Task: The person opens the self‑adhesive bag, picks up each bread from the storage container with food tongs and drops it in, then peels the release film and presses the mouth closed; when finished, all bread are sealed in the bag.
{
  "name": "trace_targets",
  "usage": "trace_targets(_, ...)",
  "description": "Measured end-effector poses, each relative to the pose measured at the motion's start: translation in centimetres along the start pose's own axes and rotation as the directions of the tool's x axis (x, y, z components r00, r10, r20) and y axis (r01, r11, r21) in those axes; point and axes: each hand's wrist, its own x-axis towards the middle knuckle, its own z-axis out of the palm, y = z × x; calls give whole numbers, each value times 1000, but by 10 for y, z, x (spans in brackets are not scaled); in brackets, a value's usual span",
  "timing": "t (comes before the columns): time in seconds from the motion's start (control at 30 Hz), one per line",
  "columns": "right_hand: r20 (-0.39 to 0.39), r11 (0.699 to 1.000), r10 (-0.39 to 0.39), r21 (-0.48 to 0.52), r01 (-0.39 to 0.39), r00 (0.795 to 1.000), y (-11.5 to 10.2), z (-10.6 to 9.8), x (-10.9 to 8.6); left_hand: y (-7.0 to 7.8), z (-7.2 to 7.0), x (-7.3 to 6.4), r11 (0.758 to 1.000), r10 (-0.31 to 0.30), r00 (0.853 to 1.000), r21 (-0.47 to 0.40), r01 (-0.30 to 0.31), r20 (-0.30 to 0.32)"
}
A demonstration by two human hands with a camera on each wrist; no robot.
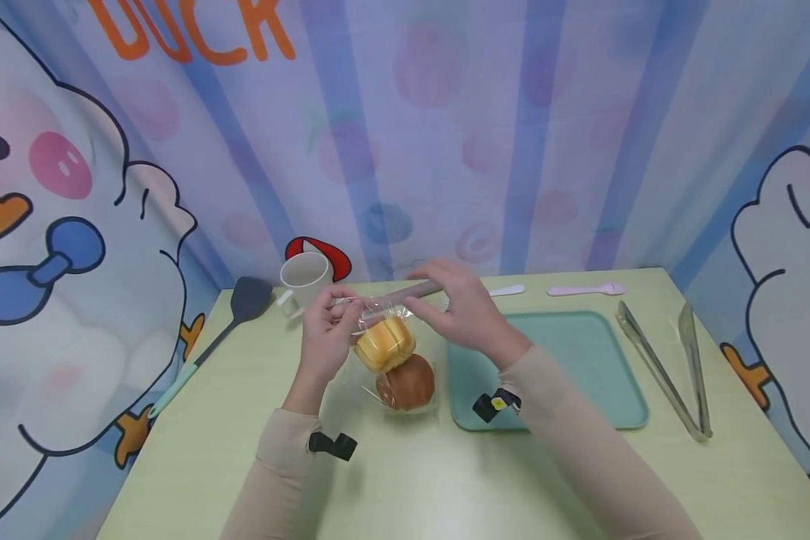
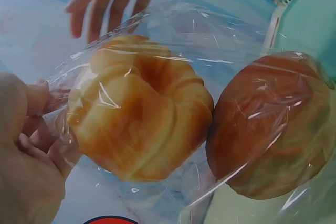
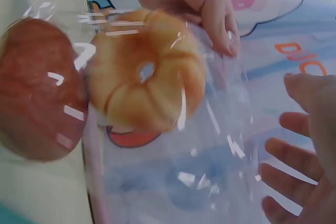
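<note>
My left hand (image 1: 327,330) pinches the edge of a clear plastic bag (image 2: 173,24) between thumb and fingers, holding it up above the table. Inside the bag are a golden ring-shaped bread (image 2: 139,111) and a round brown bun (image 2: 270,124), side by side. In the head view the golden bread is above the brown bun. Beyond the bag's other end, my right hand (image 1: 462,307) has its fingers spread and apart from the plastic, as the right wrist view shows. A mauve strip between the hands in the head view is too unclear to name.
A green tray (image 1: 547,420) lies right of the bag, with metal tongs (image 1: 661,375) beyond it. Along the back are a pink fork (image 1: 586,289) and a partly hidden white utensil (image 1: 508,290). A white mug (image 1: 307,271) and a dark spatula (image 1: 250,300) are at the left.
</note>
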Motion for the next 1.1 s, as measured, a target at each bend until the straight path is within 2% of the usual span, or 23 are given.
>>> trace_targets(0.1,93,999,-27,-36,30,995,-11,9,8,-2,3,-2,1000,3,999,-1,-3,44)
trace_targets(0.27,196,991,38,-131,-12,980,-16,26,13,-4,8,-5,999,18,998,-28,-17,59)
trace_targets(0.47,228,973,97,-224,-44,969,-12,27,8,-7,8,-8,995,92,995,-46,-90,47)
trace_targets(0.6,235,970,106,-237,-49,966,-5,18,2,-11,3,-12,994,104,995,-43,-104,-1)
trace_targets(0.67,233,978,103,-203,-55,967,2,14,-3,-12,0,-13,993,108,994,-41,-109,-34)
trace_targets(0.8,207,997,68,-41,-61,976,18,6,-13,-11,-4,-12,993,103,992,-51,-107,-70)
trace_targets(0.9,167,997,39,63,-51,985,26,-1,-18,-9,-7,-11,994,93,990,-50,-99,-108)
trace_targets(0.97,142,994,36,99,-51,989,30,-6,-20,-8,-8,-11,994,89,987,-48,-96,-134)
trace_targets(1.1,115,989,45,134,-60,992,34,-16,-22,-5,-10,-9,994,97,987,-30,-102,-129)
